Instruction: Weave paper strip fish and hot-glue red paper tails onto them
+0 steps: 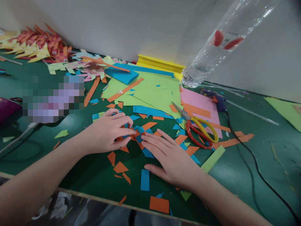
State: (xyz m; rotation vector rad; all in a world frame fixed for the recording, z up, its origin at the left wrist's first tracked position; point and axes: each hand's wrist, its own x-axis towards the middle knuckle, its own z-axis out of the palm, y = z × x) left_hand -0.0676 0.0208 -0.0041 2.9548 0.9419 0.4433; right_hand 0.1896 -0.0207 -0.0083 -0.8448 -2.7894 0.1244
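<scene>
A small woven piece of blue and orange paper strips (139, 131) lies on the green table between my hands. Above its left side is my left hand (115, 130), fingers curled and apart, the index fingertip touching the weave. My right hand (164, 152) rests flat on the right side, its fingers stretched out with the tips on the strips and the thumb apart. Red and yellow scissors (199, 130) lie partly open to the right of the weave. Orange scraps (120, 167) and a blue rectangle (145, 180) are near my hands.
Green sheets (155, 91) and a yellow folded strip (161, 65) lie behind. A clear plastic bottle (223, 44) leans at the back right. A glue gun (218, 102) trails a black cord down the right. Woven paper figures (42, 47) are piled back left, beyond a blurred object.
</scene>
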